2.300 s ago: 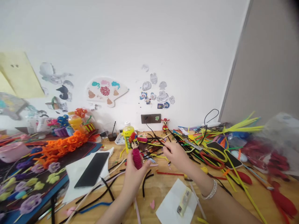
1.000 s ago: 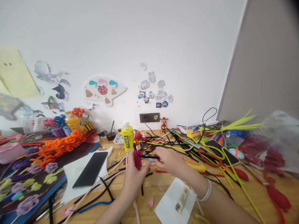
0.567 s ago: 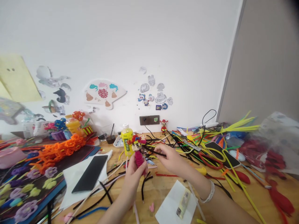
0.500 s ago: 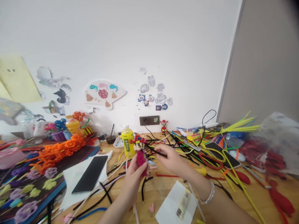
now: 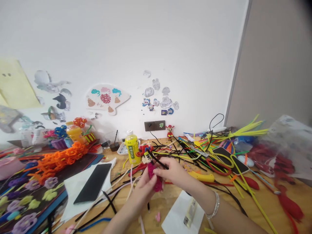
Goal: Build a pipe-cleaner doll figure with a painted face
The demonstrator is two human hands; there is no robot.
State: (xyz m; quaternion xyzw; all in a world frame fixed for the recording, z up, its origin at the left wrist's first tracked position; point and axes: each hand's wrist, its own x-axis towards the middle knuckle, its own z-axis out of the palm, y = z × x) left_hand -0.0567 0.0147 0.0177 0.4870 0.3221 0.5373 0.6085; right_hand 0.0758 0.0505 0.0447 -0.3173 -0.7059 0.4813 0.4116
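Note:
A small pipe-cleaner doll (image 5: 151, 169) with a magenta body, a pale face and a red, blue and yellow headdress stands tilted above the table. My left hand (image 5: 144, 186) is closed around its body. A black pipe cleaner (image 5: 159, 162) runs from beside the doll's head into my right hand (image 5: 173, 169), whose fingers are pinched together close against the doll's body. Part of the doll's lower end is covered by my fingers. Just behind it is a yellow-labelled drink bottle (image 5: 132, 150).
Left of my hands, a black phone (image 5: 94, 183) lies on white paper, near orange fuzzy flowers (image 5: 65, 159). To the right are a yellow-handled tool (image 5: 202, 176), scissors (image 5: 200, 151), another phone (image 5: 227, 157) and tangled pipe cleaners. A small tube (image 5: 190, 213) rests on paper in front.
My right hand has moved left and down to the doll, bringing the black pipe cleaner along. The doll has shifted slightly right and down and tilted. The yellow-handled tool is more exposed.

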